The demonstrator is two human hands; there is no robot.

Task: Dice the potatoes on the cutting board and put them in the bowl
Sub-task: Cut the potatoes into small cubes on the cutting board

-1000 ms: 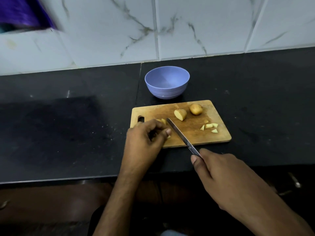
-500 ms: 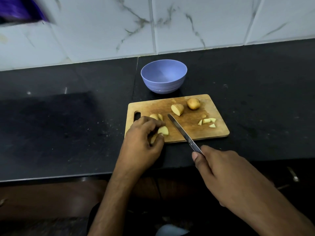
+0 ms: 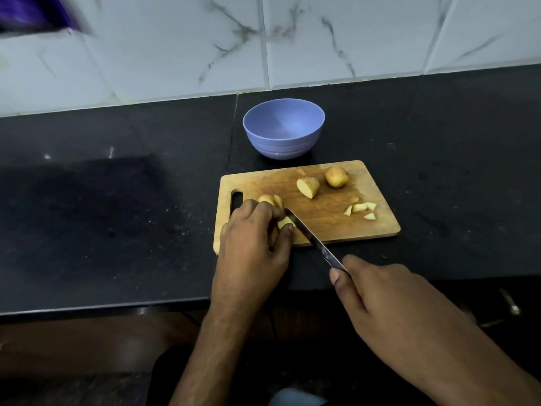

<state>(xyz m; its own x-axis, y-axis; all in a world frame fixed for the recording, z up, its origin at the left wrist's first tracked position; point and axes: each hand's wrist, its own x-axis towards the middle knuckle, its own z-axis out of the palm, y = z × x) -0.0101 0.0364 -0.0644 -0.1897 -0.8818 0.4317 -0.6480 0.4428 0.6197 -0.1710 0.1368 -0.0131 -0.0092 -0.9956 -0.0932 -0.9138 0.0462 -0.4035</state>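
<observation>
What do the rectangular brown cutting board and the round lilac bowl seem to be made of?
The rectangular brown cutting board: wood, by its visible grain, matt and darkened in patches. The round lilac bowl: probably plastic, by its even colour and dull satin sheen with moulded ridges, though glazed ceramic cannot be ruled out.

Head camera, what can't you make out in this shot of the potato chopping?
- Knife handle: buried in the right hand.
- Potato piece being cut: mostly covered by the left hand.
- Purple thing, top left: blurred and cut off by the frame edge.
- Bowl: looks empty.
</observation>
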